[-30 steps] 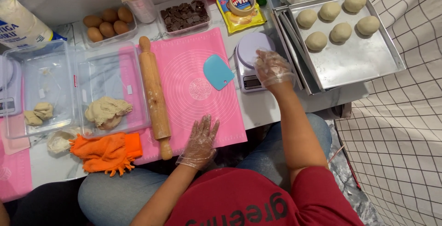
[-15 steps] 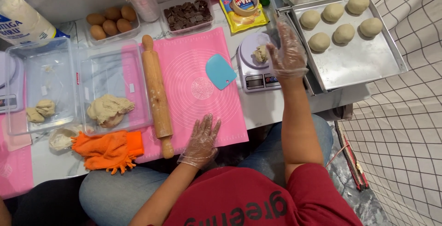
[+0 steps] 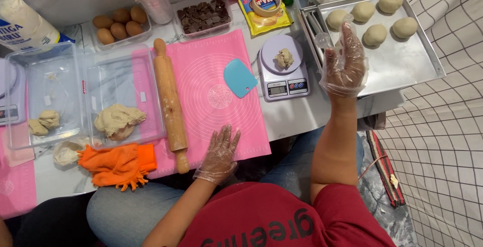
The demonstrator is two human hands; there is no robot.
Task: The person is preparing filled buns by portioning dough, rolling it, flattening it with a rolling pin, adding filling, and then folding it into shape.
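Right hand (image 3: 344, 61) open, empty, raised at tray's (image 3: 412, 71) left edge; left hand (image 3: 219, 151) flat on mat's (image 3: 211, 76) near edge; best let scale (image 3: 283, 71) settle under dough piece (image 3: 285, 57).

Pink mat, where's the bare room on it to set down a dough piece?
The pink mat is bare in its middle, between the rolling pin and the blue scraper, and toward the chocolate tray. Its near edge is taken by the left hand. The baking tray is free along its near half, beside the right hand; its far half holds dough balls.
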